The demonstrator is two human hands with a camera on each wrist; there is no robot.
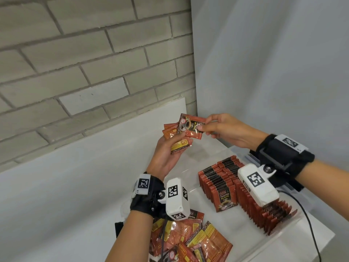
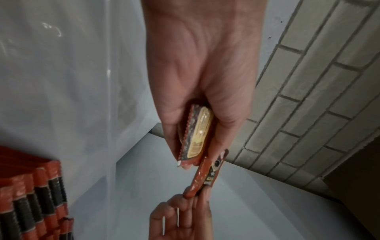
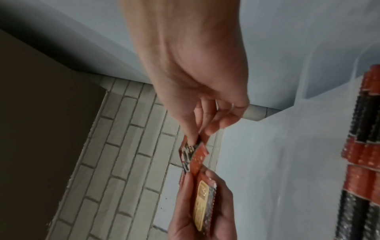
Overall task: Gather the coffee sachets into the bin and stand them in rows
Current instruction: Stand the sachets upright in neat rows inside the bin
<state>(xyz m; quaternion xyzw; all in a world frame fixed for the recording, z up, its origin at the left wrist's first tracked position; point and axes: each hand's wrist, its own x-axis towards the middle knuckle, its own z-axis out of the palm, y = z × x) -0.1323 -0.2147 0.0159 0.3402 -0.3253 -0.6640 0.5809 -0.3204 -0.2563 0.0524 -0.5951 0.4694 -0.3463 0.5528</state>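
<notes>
- Left hand (image 1: 166,154) grips a fanned stack of sachets (image 1: 174,137), raised above the table.
- Right hand (image 1: 228,132) pinches one sachet (image 1: 191,125) against the stack.
- Clear bin (image 1: 294,222) below holds standing rows (image 1: 222,178); loose pile (image 1: 190,241) nearby.
- Brick wall (image 1: 75,63) behind.

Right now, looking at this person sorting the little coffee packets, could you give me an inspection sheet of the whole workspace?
Surface: white table set in a corner.
Job's things: clear bin on the table holds rows of standing sachets; loose pile of sachets lies at the near edge.
Clutter: nothing seen.
Grippers: left hand grips a small fanned stack of sachets; right hand pinches one sachet at that stack.
Cables: black cable runs along the table's right side.
Surroundings: brick wall to the left, plain white wall to the right.
</notes>
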